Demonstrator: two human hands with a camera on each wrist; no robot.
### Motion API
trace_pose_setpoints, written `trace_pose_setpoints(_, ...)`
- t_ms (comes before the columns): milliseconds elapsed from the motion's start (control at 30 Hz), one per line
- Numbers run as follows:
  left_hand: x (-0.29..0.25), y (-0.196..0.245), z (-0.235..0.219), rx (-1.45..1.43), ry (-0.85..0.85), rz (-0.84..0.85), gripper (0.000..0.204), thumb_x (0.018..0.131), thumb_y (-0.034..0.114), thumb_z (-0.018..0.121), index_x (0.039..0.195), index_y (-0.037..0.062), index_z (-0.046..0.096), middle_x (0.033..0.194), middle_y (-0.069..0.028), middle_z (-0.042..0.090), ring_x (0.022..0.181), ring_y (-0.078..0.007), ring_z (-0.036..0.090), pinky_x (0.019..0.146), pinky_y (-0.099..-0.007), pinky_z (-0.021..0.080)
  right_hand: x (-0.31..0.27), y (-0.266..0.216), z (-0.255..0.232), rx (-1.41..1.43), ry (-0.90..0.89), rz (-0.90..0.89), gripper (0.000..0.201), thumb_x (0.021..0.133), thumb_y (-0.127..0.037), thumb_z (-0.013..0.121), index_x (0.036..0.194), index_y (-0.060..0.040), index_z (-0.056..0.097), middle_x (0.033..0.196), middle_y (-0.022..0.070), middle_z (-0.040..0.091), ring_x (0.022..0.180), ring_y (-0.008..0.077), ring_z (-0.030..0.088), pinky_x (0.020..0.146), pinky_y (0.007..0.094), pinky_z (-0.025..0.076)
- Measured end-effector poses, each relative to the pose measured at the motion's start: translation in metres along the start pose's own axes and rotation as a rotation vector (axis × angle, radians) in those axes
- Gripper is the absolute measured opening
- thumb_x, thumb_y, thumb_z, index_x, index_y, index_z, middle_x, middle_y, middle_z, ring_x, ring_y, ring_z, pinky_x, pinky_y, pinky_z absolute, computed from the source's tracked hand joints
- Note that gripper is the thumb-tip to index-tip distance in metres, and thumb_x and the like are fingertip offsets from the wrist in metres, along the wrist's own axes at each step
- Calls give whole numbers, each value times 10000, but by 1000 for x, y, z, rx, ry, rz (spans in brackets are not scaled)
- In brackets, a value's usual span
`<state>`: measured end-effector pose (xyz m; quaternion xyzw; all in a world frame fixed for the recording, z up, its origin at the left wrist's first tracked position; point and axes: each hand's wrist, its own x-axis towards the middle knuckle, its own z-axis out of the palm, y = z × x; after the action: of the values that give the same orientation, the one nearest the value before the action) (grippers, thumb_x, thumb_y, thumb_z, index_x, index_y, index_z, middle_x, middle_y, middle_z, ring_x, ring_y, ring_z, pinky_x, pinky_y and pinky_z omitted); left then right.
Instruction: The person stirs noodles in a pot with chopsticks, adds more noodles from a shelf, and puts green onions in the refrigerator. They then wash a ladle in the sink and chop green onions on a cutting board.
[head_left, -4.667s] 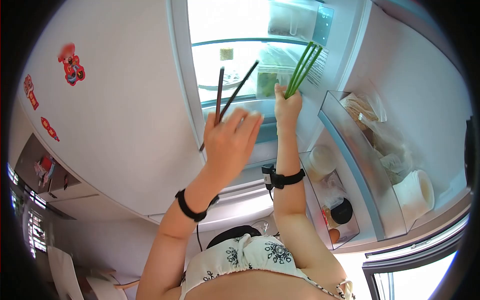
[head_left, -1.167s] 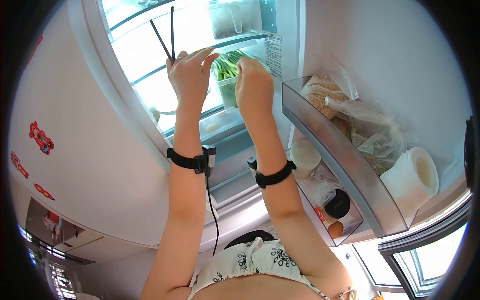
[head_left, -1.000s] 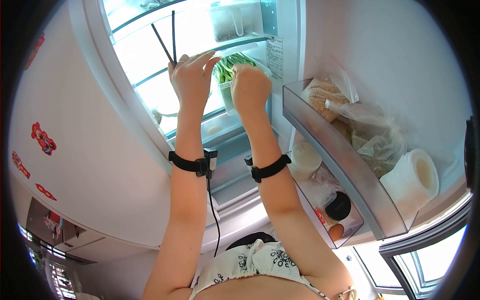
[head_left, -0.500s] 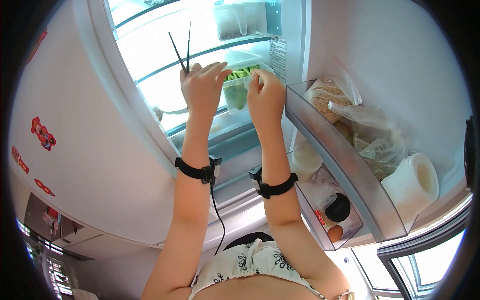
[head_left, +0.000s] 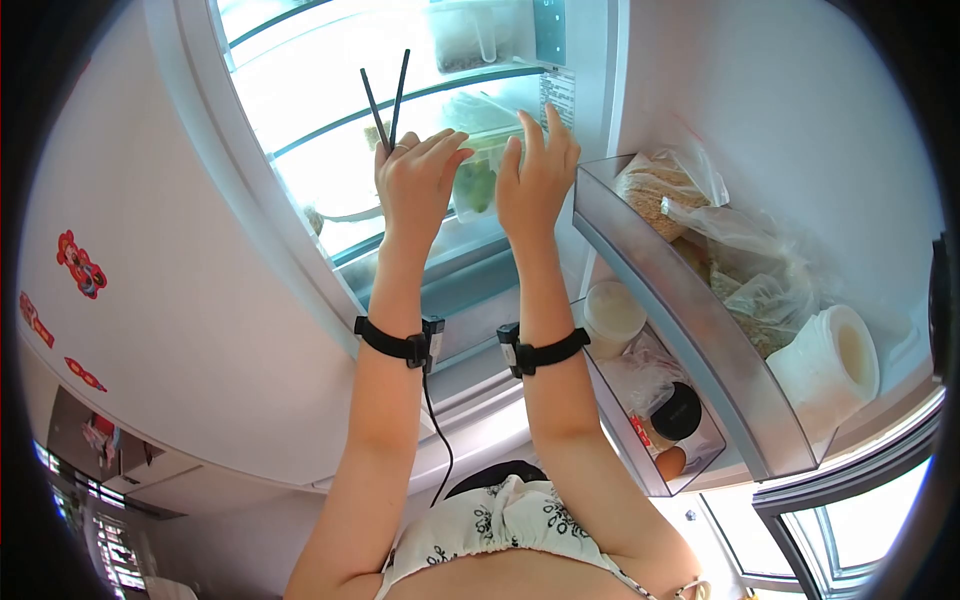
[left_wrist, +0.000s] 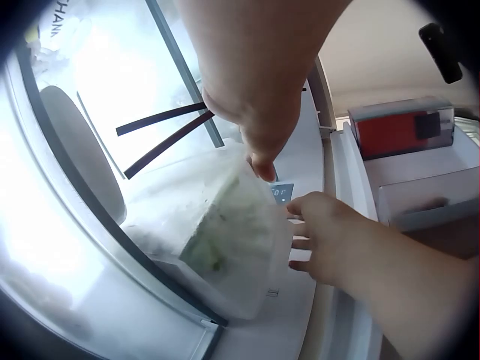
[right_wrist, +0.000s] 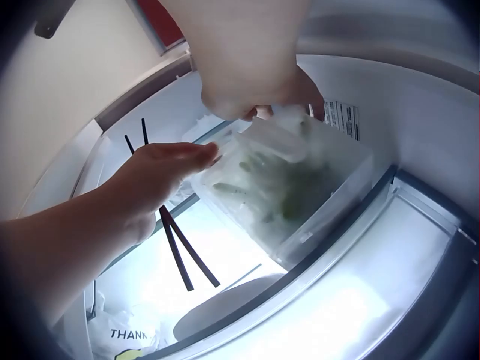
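Observation:
My left hand [head_left: 415, 195] holds a pair of dark chopsticks [head_left: 399, 100] that stick up past its knuckles, tips spread apart. Its thumb and forefinger reach to the near edge of a translucent plastic container [head_left: 474, 190] on a fridge shelf. Green vegetables [right_wrist: 289, 199] show through the container's frosted plastic in the right wrist view. At the container's other side is my right hand [head_left: 535, 190], fingers extended and a little spread, with nothing in its grasp. In the left wrist view, this right hand [left_wrist: 330, 236] has its fingertips close beside the container wall.
Above, another clear container [head_left: 480, 40] stands on a higher shelf. To the right, the open door's bin [head_left: 690, 330] holds bagged dry goods and a white roll [head_left: 825, 365]. Below it, a black-lidded jar [head_left: 676, 412] sits near an egg. A white door [head_left: 200, 330] lies left.
Earlier my right hand held green stalks; now it holds none and its fingers have spread. The greens, bright at the container's top half a second ago, now look pale through plastic.

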<state>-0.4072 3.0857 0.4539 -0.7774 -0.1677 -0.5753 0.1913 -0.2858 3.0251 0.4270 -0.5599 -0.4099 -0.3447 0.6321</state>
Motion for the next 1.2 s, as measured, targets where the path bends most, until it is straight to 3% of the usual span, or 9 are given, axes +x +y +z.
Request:
trace_pose_setpoints(67, 1, -1, 2, -32, 2, -2, 180, 815, 270, 761, 923, 126, 756, 904, 25, 757, 675, -170, 579, 722, -336, 425, 1, 12, 12, -1, -3, -47, 314, 950, -100, 520, 1238, -17, 614, 1326, 227, 534, 1224, 365, 471, 1060, 457, 357)
trace_pose_setpoints(167, 3, -2, 4, -74, -11, -2, 189, 812, 271, 767, 933, 125, 774, 924, 13, 762, 654, -159, 575, 656, -310, 457, 4, 22, 24, 191, -49, 121, 272, 963, -111, 511, 1181, 6, 623, 1326, 224, 552, 1208, 381, 498, 1049, 450, 384)
trace_pose_setpoints(333, -2, -4, 5, -133, -34, -61, 205, 815, 268, 774, 964, 128, 789, 942, 3, 766, 625, -146, 563, 589, -285, 483, 16, 17, 14, 231, -66, 97, 173, 959, -138, 544, 976, 32, 527, 1068, 220, 553, 1062, 380, 501, 927, 477, 410)
trace_pose_setpoints(533, -4, -5, 0, -101, -113, -132, 256, 826, 329, 763, 1006, 149, 785, 993, -3, 763, 717, -154, 602, 666, -295, 501, 16, 17, 28, 191, -15, 102, 190, 929, -158, 582, 948, 7, 489, 905, 174, 537, 901, 367, 543, 781, 487, 443)
trace_pose_setpoints(700, -12, -4, 0, -39, -117, -165, 329, 852, 398, 722, 1044, 132, 750, 1068, -14, 743, 870, -227, 652, 832, -395, 456, 26, 10, 18, -85, -149, 112, 202, 926, -186, 548, 1012, -4, 540, 901, 142, 588, 879, 359, 586, 747, 492, 476)
trace_pose_setpoints(867, -9, -5, 0, -42, -136, -141, 337, 865, 407, 705, 1060, 136, 742, 1070, -3, 741, 851, -211, 645, 800, -344, 489, 36, 6, 19, -258, -209, 89, 259, 916, -199, 503, 1062, -29, 632, 1005, 124, 657, 937, 359, 626, 783, 474, 520)
trace_pose_setpoints(1067, -10, -5, 7, 13, -132, -158, 322, 877, 394, 696, 1066, 138, 743, 1089, 16, 739, 858, -214, 642, 824, -359, 466, 41, 4, 24, -309, -472, 291, 292, 922, -194, 490, 921, 17, 692, 1047, 172, 663, 1065, 357, 606, 861, 476, 528)
trace_pose_setpoints(1133, -12, -5, 13, 16, -122, -163, 321, 877, 395, 696, 1069, 141, 744, 1095, 20, 739, 861, -214, 640, 832, -362, 460, 27, 28, 43, -241, -157, -38, 300, 930, -173, 499, 1055, 57, 645, 1131, 209, 629, 1081, 378, 594, 886, 468, 512)
trace_pose_setpoints(1200, -11, -6, 16, 78, -118, -173, 322, 878, 396, 696, 1086, 155, 746, 1097, 19, 741, 881, -212, 638, 853, -376, 451, 16, 15, 24, -230, -37, -47, 316, 931, -156, 507, 1132, 71, 594, 1169, 228, 598, 1084, 388, 584, 900, 471, 502)
